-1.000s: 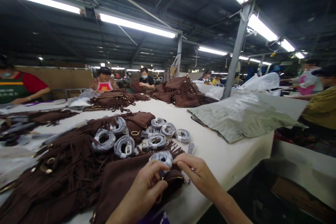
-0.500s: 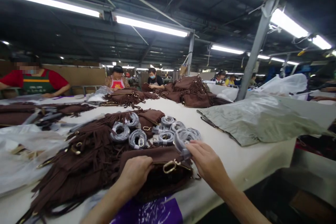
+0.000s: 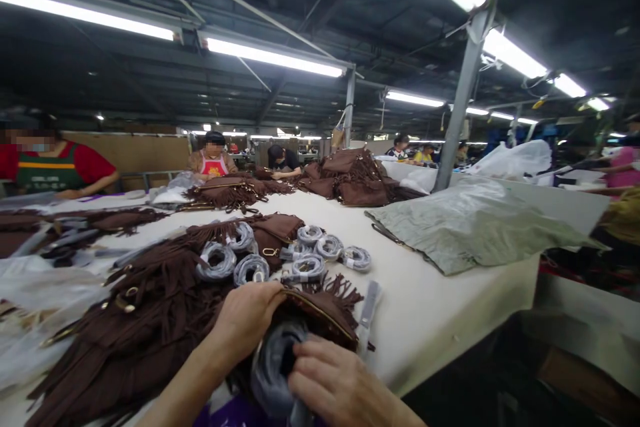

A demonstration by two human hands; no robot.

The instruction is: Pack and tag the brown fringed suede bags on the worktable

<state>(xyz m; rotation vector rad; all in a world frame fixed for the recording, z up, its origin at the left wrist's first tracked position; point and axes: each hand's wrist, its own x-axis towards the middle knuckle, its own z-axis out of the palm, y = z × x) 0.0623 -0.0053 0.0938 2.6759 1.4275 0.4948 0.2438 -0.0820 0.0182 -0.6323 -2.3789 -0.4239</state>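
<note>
My left hand [image 3: 253,317] grips the upper edge of a brown fringed bag [image 3: 325,310], whose zipped mouth gapes open toward me. In my right hand [image 3: 333,377] is a coiled strap [image 3: 275,367] wrapped in clear plastic, at the bag's opening. How far the coil sits inside the bag I cannot tell. Behind the bag lie several more wrapped strap coils [image 3: 309,268], some on brown fringed bags. A flat plastic-wrapped strip [image 3: 369,313] rests just right of the bag.
Brown fringed bags [image 3: 135,320] are heaped on the left, with another pile [image 3: 355,177] farther back. A greenish plastic sheet [image 3: 480,227] covers part of the white table [image 3: 420,320]. Co-workers [image 3: 215,160] sit across the table. A metal post [image 3: 463,100] rises on the right.
My right hand has brought a wrapped strap coil down from beside the other coils to the bag's mouth. My left hand has lifted the bag's edge, and the mouth faces me more.
</note>
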